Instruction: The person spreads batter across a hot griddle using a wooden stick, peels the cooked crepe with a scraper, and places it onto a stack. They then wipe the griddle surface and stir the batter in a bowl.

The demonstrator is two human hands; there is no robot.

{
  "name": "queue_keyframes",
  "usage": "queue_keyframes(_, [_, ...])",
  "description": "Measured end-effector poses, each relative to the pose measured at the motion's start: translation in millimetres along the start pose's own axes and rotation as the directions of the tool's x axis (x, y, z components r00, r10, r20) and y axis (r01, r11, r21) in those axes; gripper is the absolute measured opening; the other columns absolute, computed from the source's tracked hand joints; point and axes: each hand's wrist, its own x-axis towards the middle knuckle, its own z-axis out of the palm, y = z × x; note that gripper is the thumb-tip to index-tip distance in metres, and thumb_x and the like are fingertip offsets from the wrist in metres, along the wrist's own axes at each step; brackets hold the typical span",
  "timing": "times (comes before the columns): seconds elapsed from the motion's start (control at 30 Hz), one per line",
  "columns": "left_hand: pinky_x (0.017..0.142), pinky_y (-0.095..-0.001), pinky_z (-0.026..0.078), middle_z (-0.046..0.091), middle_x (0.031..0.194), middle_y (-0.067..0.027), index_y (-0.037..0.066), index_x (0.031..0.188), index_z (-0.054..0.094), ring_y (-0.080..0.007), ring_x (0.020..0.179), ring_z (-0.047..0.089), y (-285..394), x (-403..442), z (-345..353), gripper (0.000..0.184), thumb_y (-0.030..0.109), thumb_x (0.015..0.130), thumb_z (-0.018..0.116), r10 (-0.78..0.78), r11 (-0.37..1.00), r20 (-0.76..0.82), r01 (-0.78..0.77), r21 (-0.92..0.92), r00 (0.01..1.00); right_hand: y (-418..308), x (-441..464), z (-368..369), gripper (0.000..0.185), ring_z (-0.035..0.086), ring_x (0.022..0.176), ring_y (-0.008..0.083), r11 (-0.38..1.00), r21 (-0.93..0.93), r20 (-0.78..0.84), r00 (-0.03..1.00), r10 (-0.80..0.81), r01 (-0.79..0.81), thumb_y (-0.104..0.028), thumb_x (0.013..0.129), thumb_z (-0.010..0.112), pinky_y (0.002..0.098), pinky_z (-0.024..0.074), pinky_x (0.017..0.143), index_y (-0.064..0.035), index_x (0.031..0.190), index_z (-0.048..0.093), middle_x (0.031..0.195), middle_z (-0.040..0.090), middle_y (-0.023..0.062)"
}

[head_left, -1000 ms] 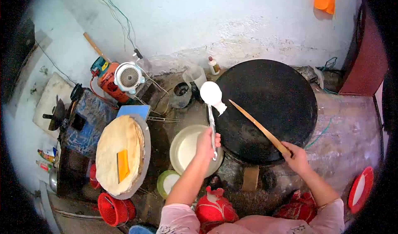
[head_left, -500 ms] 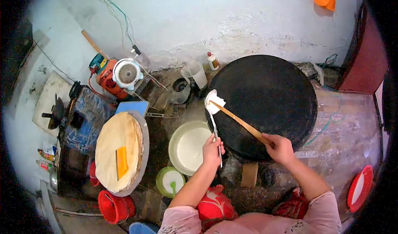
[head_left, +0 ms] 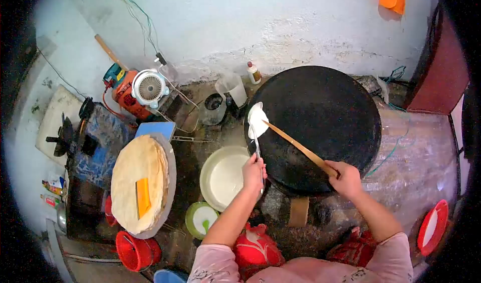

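My left hand (head_left: pixel 254 174) grips the metal handle of a ladle (head_left: pixel 257 150), whose bowl end reaches the left edge of a round black griddle (head_left: pixel 320 127). White batter (head_left: pixel 258 118) lies at that edge, around the ladle's end; how much is in the bowl and how much on the griddle I cannot tell. My right hand (head_left: pixel 346 179) is closed round a wooden batter spreader (head_left: pixel 305 150). The spreader slants over the griddle and its tip meets the batter. Below the ladle stands a large bowl of white batter (head_left: pixel 226 175).
A stack of thin flatbreads (head_left: pixel 128 173) with a yellow scraper (head_left: pixel 143 198) on top stands at left. Near it are a green bowl (head_left: pixel 189 223), a red bucket (head_left: pixel 135 250) and a gas cylinder (head_left: pixel 128 95) with a fan (head_left: pixel 150 88). A bottle (head_left: pixel 254 73) stands behind the griddle.
The ladle has tipped over at the griddle's left edge, and the batter there now shows as a longer white patch. My right hand has shifted slightly right and down with the spreader.
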Motion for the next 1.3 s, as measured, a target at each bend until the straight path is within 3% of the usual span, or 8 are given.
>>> queue_keyframes(0.07, [0.038, -0.0246, 0.037, 0.048, 0.065, -0.0043, 0.005, 0.111, 0.047, -0.0109, 0.046, 0.043, -24.2, 47.5, -26.5, 0.024, 0.011, 0.088, 0.045, 0.162, 0.972, 0.107, -0.178, 0.155, 0.981, 1.9, -7.3, -7.5, 0.039, 0.055, 0.064, 0.0317, 0.991, -0.068, -0.041, 0.992, -0.122, 0.120, -0.006, 0.068, 0.056, 0.0371, 0.0463, 0.059, -0.0091, 0.106, 0.060, 0.073, 0.057, 0.0125])
queue_keyframes(0.33, [0.041, -0.0187, 0.033, 0.041, 0.069, -0.0009, 0.000, 0.121, 0.039, -0.0071, 0.049, 0.037, 67.7, 44.3, 0.2, 0.035, 0.018, 0.092, 0.038, -0.026, 0.830, 0.447, 0.269, -0.489, 0.894, 26.0, -2.4, 26.4, 0.050, 0.049, 0.068, 0.0210, 0.627, -0.510, 0.229, 0.795, -0.561, 0.589, -0.010, 0.068, 0.051, 0.0323, 0.0433, 0.057, -0.0104, 0.118, 0.051, 0.081, 0.052, 0.0038])
queue_keyframes(0.57, [0.042, -0.0218, 0.034, 0.040, 0.067, 0.0004, -0.003, 0.125, 0.035, -0.0078, 0.050, 0.038, 83.2, 34.5, -0.4, 0.038, 0.016, 0.092, 0.036, 0.050, 0.528, 0.662, 0.543, -0.653, 0.748, 6.6, 71.5, 44.4, 0.048, 0.051, 0.071, 0.0200, 0.569, -0.692, 0.163, 0.864, -0.477, 0.445, -0.012, 0.078, 0.047, 0.0320, 0.0443, 0.060, -0.0113, 0.126, 0.041, 0.081, 0.052, 0.0055])
queue_keyframes(0.67, [0.042, -0.0240, 0.035, 0.041, 0.064, 0.0002, -0.002, 0.125, 0.036, -0.0088, 0.048, 0.039, 86.5, 15.9, -8.9, 0.038, 0.016, 0.092, 0.035, 0.103, 0.570, 0.737, 0.567, -0.594, 0.668, 8.0, 81.3, 53.4, 0.051, 0.055, 0.071, 0.0223, 0.873, -0.436, 0.010, 0.971, -0.239, 0.219, -0.013, 0.075, 0.051, 0.0357, 0.0468, 0.061, -0.0169, 0.125, 0.043, 0.079, 0.053, 0.0074])
queue_keyframes(0.73, [0.042, -0.0245, 0.035, 0.042, 0.063, -0.0001, -0.002, 0.126, 0.035, -0.0090, 0.046, 0.039, 94.5, -4.4, -7.2, 0.037, 0.013, 0.092, 0.033, 0.085, 0.499, 0.712, 0.588, -0.636, 0.697, 14.4, 72.0, 66.4, 0.050, 0.058, 0.071, 0.0248, 0.970, 0.234, 0.074, 0.994, -0.084, 0.065, -0.014, 0.074, 0.053, 0.0390, 0.0487, 0.063, -0.0228, 0.123, 0.046, 0.079, 0.055, 0.0091])
queue_keyframes(0.9, [0.043, -0.0219, 0.037, 0.042, 0.063, 0.0000, -0.002, 0.128, 0.035, -0.0091, 0.044, 0.039, 107.1, -47.1, -5.7, 0.039, 0.007, 0.090, 0.032, 0.136, 0.258, 0.785, 0.743, -0.617, 0.604, -6.2, 70.2, 76.3, 0.048, 0.054, 0.064, 0.0269, 0.803, -0.475, 0.096, 0.928, -0.361, 0.362, -0.009, 0.072, 0.053, 0.0381, 0.0460, 0.054, -0.0136, 0.119, 0.050, 0.073, 0.050, 0.0088])
queue_keyframes(1.1, [0.041, -0.0223, 0.036, 0.041, 0.060, -0.0008, -0.003, 0.120, 0.042, -0.0102, 0.044, 0.039, 80.0, -80.6, -83.5, 0.034, 0.013, 0.090, 0.037, 0.036, 0.316, 0.663, 0.621, -0.717, 0.748, -8.5, 60.1, 56.7, 0.040, 0.056, 0.063, 0.0273, 0.940, -0.162, 0.116, 0.951, -0.285, 0.302, -0.005, 0.069, 0.055, 0.0379, 0.0458, 0.053, -0.0077, 0.108, 0.057, 0.074, 0.053, 0.0104])
queue_keyframes(1.3, [0.043, -0.0201, 0.037, 0.042, 0.064, 0.0002, -0.006, 0.121, 0.041, -0.0082, 0.047, 0.039, 15.7, -102.3, -160.4, 0.037, 0.012, 0.089, 0.037, -0.093, 0.329, 0.514, 0.513, -0.792, 0.853, 30.1, 97.0, 68.0, 0.048, 0.058, 0.073, 0.0264, 0.808, -0.536, 0.046, 0.964, -0.263, 0.246, -0.016, 0.071, 0.057, 0.0397, 0.0492, 0.065, -0.0263, 0.118, 0.051, 0.080, 0.055, 0.0080])
